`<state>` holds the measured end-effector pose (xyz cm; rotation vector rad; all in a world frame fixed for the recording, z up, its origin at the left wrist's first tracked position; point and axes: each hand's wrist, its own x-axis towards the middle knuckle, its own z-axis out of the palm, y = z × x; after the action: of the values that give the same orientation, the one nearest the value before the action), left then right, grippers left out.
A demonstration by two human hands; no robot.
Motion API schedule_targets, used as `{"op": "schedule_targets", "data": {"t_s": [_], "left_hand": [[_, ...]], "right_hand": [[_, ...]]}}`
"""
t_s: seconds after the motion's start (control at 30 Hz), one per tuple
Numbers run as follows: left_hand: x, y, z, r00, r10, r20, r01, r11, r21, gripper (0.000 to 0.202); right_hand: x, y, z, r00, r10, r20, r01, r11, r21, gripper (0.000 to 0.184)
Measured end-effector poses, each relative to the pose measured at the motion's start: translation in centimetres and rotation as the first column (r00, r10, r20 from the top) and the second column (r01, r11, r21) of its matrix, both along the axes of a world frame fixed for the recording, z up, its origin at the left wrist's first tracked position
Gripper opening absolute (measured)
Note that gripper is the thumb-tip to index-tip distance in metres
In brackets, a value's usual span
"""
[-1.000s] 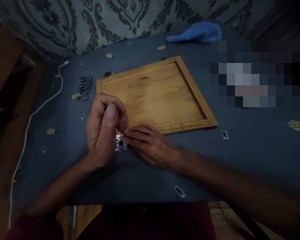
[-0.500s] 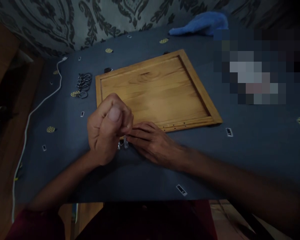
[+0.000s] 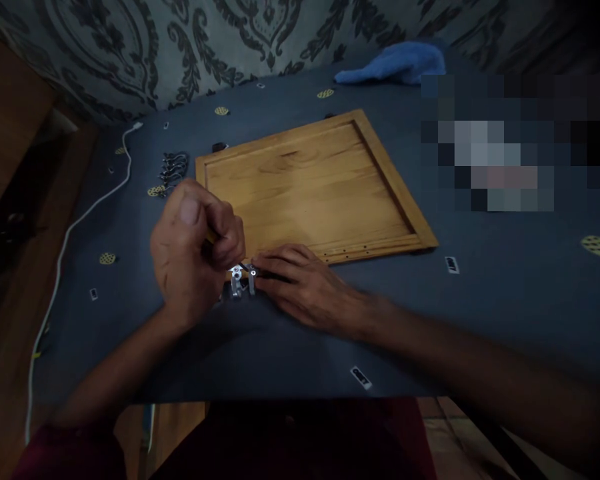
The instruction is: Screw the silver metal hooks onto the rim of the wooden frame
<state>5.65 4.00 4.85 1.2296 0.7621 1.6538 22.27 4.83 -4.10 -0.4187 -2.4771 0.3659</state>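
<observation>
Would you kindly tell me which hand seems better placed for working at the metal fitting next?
Probably the left hand: its fist grips what looks like a yellow-handled tool close to the metal fitting, while the right hand lies outstretched at the near edge of the wooden panel.

A dark blue-grey, printed cloth tablecloth [image 3: 430, 320] is carrying small rectangular white-and-dark printed labels. The slanting near label [image 3: 361, 377], by the cloth's front edge, is showing one short line of bold lettering, but the word is coming out too blurred to read with certainty. The tilted right-hand label [image 3: 451, 265] is bearing similar marks, equally unclear. On the cloth's left side, the small left-hand label [image 3: 93, 293] is showing only a tiny dark smudge of print. Toward the wall, the far middle label [image 3: 261, 85] and far left label [image 3: 166, 125] are appearing too small for reading.
</observation>
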Motion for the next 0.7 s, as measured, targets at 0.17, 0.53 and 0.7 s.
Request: {"op": "schedule_targets", "data": {"t_s": [0.17,0.53,0.7], "left_hand": [[0.4,0.0,-0.7,0.999,0.018,0.032,-0.018,1.0,-0.008,0.038],[-0.8,-0.1,-0.4,0.992,-0.065,-0.11,0.07,0.997,0.038,0.037],[-1.0,-0.1,-0.5,0.989,-0.075,-0.13,0.074,0.997,-0.014,0.036]], "right_hand": [[0.0,0.0,0.1,1.0,0.007,0.009,-0.007,1.0,0.0,0.029],[-0.1,0.1,0.0,1.0,0.008,-0.007,-0.008,1.0,-0.007,0.028],[-0.1,0.1,-0.1,1.0,0.01,0.003,-0.01,1.0,-0.026,0.029]]}}
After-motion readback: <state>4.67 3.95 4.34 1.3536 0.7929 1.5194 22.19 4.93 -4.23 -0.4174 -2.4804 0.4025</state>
